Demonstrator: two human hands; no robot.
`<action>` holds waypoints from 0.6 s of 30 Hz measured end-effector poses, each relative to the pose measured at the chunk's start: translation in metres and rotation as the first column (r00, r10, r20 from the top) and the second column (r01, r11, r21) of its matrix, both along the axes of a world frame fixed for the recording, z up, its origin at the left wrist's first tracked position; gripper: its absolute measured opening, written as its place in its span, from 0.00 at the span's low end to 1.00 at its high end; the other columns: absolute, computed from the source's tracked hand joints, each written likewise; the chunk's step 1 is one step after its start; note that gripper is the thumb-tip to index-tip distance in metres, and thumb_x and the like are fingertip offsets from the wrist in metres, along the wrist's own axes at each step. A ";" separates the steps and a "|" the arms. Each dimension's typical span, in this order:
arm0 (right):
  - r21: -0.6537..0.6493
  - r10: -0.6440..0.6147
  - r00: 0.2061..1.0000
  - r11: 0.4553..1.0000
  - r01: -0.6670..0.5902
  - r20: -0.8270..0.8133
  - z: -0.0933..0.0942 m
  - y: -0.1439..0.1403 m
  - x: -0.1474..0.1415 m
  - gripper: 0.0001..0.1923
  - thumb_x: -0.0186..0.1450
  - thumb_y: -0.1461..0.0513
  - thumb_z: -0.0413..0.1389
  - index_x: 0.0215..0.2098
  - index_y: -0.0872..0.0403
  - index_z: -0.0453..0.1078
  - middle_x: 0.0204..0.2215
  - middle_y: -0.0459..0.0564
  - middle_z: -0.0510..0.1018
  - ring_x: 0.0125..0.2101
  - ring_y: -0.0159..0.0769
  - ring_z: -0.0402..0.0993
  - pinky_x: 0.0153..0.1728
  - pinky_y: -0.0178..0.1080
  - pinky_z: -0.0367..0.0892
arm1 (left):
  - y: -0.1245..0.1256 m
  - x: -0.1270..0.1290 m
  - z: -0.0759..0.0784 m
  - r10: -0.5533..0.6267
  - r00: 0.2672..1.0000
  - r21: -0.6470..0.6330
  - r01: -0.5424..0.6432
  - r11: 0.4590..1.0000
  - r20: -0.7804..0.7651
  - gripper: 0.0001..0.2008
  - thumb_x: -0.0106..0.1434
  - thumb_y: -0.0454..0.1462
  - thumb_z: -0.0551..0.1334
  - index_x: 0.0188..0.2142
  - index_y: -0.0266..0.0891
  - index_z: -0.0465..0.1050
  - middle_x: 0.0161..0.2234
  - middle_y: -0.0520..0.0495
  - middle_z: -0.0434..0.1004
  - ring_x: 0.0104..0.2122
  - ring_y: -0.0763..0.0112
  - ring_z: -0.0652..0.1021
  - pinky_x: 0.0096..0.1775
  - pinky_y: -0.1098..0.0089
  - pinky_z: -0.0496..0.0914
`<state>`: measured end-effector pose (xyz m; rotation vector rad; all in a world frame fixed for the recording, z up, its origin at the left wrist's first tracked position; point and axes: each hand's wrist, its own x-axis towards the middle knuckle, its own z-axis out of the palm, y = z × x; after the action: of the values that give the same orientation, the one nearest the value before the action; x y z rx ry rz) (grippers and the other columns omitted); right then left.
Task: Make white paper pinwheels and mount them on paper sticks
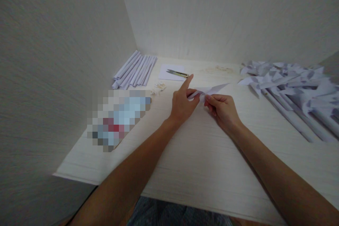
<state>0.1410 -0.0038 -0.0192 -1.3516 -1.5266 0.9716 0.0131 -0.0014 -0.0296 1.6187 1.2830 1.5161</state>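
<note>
Over the middle of the table, a white paper pinwheel (217, 88) with pointed blades is held between both hands. My left hand (184, 100) pinches its left side between thumb and curled fingers, the index finger sticking up. At the pinwheel's near middle, my right hand (221, 107) grips with thumb and index finger pressed together. Whatever lies at the centre is hidden by the fingertips. Just beyond my left hand are thread snips (177, 73), lying partly on a square of white paper (164, 73).
Rolled white paper tubes (136, 70) lie in a bundle at the back left. Small whitish bits (158, 88) sit near them. A blurred-out flat object (122, 120) is on the left. Paper pinwheels on paper sticks (296, 91) are piled at right. Walls (212, 14) rise behind the table.
</note>
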 end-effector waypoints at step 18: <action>-0.142 -0.053 0.939 0.990 0.004 -0.340 0.003 0.001 -0.008 0.14 0.51 0.60 0.56 0.11 0.56 0.64 0.06 0.40 0.58 0.09 0.21 0.48 0.11 0.30 0.40 | 0.002 0.003 0.002 -0.082 0.961 -0.093 0.110 0.990 0.266 0.26 0.51 0.33 0.60 0.51 0.35 0.63 0.24 0.53 0.75 0.23 0.80 0.71 0.29 0.77 0.65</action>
<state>0.1335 -0.0030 -0.0159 -1.2180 -1.1896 1.2434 0.0161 0.0004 -0.0277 1.3417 1.1045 1.5161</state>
